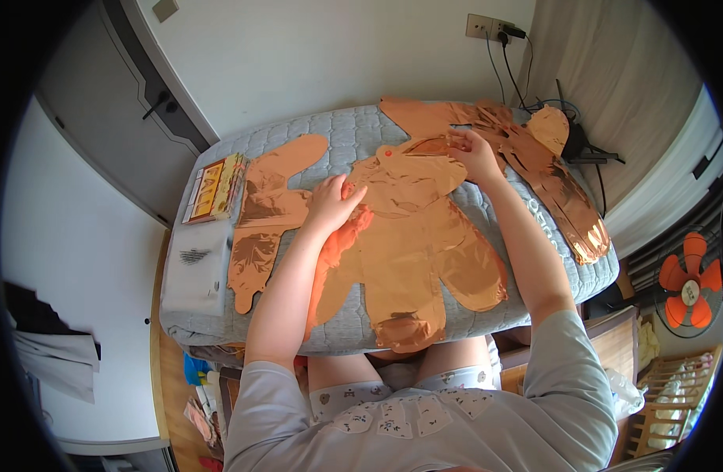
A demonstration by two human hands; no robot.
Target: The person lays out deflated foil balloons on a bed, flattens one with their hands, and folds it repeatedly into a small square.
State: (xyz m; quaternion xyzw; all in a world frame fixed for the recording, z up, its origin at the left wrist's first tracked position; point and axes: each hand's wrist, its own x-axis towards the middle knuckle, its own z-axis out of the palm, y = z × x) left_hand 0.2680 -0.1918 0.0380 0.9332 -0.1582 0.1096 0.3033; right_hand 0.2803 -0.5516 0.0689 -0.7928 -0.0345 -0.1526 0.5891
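Observation:
A flat, uninflated copper foil balloon (397, 244) with rounded lobes lies before me on the quilted mattress. A small orange-red dot (388, 153) sits near its top. My left hand (330, 206) is closed on thin, crumpled orange material (344, 236), which shows between the fingers and trails down along the balloon's left side. At the upper right of the balloon, my right hand (475, 155) pinches its foil edge between thumb and fingers. Part of the balloon's left lobe is hidden under the orange material.
More flat copper foil pieces lie at left (271, 197) and right (546, 169). A boxed package (214, 189) and a clear plastic bag (194, 267) sit on the mattress's (338, 130) left side. Cables and a black router (586, 141) are behind right; an orange-bladed fan (689, 283) stands right.

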